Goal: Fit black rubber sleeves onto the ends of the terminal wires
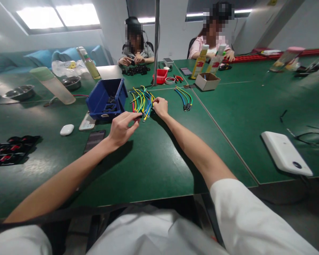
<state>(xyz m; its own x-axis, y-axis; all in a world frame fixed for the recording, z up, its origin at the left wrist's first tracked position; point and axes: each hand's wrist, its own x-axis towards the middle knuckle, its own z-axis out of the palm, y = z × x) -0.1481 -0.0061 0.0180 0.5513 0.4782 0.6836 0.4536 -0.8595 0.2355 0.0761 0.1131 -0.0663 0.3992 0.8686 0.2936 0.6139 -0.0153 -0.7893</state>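
A pile of yellow, blue and green wires (pixel 141 100) with metal ring ends lies on the green table. My left hand (pixel 122 129) pinches a small black piece (pixel 139 115) at the pile's near edge; its exact kind is too small to tell. At the pile's right side, my right hand (pixel 161 107) is closed, with finger and thumb pinched on a wire whose end is mostly hidden. Right of that hand rests a small group of blue and green wires (pixel 184 98) with black ends. The blue bin (pixel 103 115), left of the pile, holds small black pieces.
Two phones (pixel 87 121) and a white case (pixel 67 130) lie left. A metal pole (pixel 156 42) rises behind the wires, near a red box (pixel 161 75), a small carton (pixel 207 82) and bottles (pixel 200 62). A white device (pixel 285 152) lies right. Two people sit across.
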